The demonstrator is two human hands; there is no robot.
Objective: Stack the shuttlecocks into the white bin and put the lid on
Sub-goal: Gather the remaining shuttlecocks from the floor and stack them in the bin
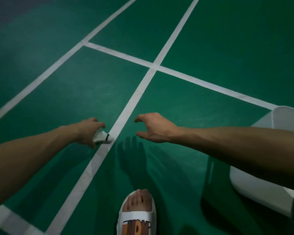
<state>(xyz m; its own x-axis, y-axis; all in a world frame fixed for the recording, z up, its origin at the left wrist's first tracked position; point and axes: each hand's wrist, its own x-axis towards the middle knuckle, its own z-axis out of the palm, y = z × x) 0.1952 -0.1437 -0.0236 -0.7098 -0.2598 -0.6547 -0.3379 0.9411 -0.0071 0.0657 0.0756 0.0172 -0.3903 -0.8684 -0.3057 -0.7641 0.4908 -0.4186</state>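
Note:
My left hand (88, 131) holds a white shuttlecock (103, 137) by its feathers, cork tip pointing right over a white court line. My right hand (151, 127) hovers just to the right of it, fingers curled apart and holding nothing. The white bin (255, 182) lies at the right edge, partly hidden behind my right forearm; a curved white part (288, 114) shows above the arm. I see no separate lid and no other shuttlecocks.
Green badminton court floor (92, 92) with crossing white lines (153, 67) fills the view. My foot in a white slide sandal (136, 214) stands at the bottom centre. Shadows of my hands fall on the floor below them.

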